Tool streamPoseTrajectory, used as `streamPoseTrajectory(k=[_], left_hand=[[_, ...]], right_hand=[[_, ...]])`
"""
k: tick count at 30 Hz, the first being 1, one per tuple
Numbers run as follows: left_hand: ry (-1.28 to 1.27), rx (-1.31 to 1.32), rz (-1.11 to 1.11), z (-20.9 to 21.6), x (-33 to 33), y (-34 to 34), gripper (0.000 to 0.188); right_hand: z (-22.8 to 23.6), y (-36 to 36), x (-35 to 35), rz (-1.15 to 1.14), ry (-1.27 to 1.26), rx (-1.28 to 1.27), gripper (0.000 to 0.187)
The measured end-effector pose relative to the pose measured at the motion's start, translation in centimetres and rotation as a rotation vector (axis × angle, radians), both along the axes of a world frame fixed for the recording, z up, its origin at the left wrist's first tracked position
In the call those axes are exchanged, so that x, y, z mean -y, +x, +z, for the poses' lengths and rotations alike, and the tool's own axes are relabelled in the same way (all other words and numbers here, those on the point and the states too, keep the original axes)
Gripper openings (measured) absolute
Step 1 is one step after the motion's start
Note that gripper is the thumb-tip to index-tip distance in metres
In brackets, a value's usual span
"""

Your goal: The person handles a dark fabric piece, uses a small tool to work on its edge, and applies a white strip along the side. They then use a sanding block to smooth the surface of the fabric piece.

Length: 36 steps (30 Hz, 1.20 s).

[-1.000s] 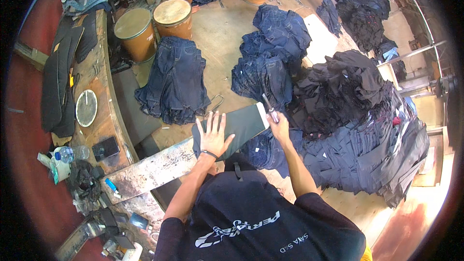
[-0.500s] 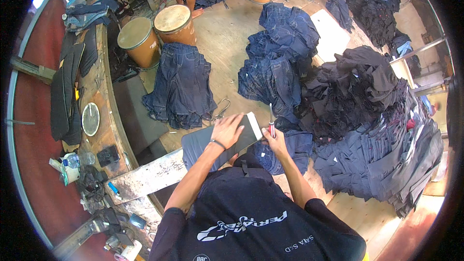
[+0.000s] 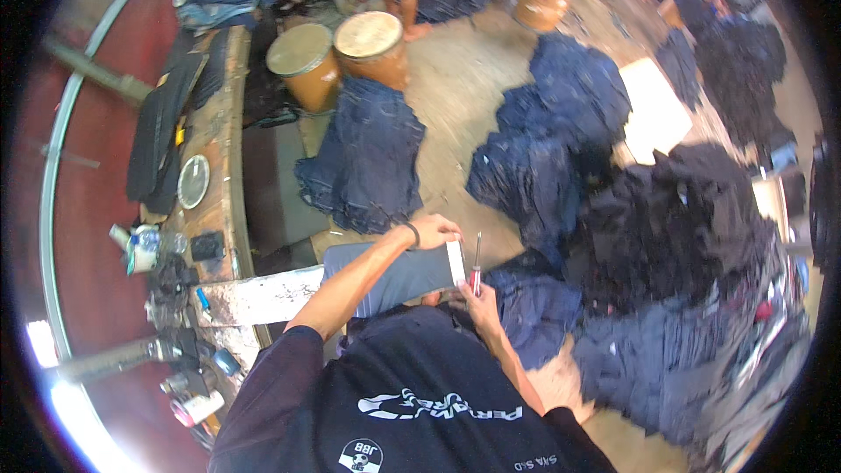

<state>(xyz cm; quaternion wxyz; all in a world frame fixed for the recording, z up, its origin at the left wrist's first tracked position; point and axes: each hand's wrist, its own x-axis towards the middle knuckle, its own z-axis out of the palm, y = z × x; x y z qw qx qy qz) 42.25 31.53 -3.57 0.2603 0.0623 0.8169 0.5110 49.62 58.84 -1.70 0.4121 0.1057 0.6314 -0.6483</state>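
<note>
Dark grey cloth (image 3: pixel 399 273) is drawn around a long board, whose white end (image 3: pixel 455 264) shows at its right. My left hand (image 3: pixel 434 229) is at the cloth's far right corner, fingers bent and closed on its edge beside the white end. In my right hand (image 3: pixel 480 305) is a screwdriver-like tool (image 3: pixel 476 277) with a red handle and thin metal shaft pointing away from me. That hand's fingers are by the near corner of the white end. Some blur hides the fingertips.
Heaps of dark blue denim garments (image 3: pixel 372 153) and black cloth (image 3: pixel 674 219) lie ahead and right. Two brown drums (image 3: pixel 307 74) stand beyond. A worn wooden bench (image 3: pixel 229 123) runs along the left, the pale board (image 3: pixel 263 298) reaching from it. Other people are at the far side.
My left hand has gone from lying flat on the cloth to its far right corner. My right hand has moved close to the near corner. The whole view has turned.
</note>
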Motion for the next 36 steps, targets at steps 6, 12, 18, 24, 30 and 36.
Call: streamPoseTrajectory(k=[6,12,18,24,30,36], left_hand=[[-0.033,0.106,0.104,-1.5,-1.0,-0.7,0.035],[-0.068,-0.126,0.592,6.4,-3.9,5.1,0.057],[0.045,-0.228,1.156,11.3,-1.1,15.2,0.049],[-0.247,-0.328,1.852,11.5,1.8,31.5,0.035],[-0.948,0.072,2.404,7.4,0.7,52.6,0.026],[-1.400,0.790,2.366,2.8,0.6,69.3,0.033]], right_hand=[[0.6,-2.5,-0.3,0.210,0.130,-0.133,0.036],[4.8,-6.8,3.4,0.213,0.205,-0.860,0.053],[9.4,-3.0,14.1,0.894,-0.162,-0.969,0.084],[11.0,4.4,19.5,1.284,-0.260,-0.711,0.085],[9.3,6.7,22.6,1.355,-0.160,-0.875,0.070],[7.3,7.9,25.7,1.317,-0.133,-0.968,0.062]])
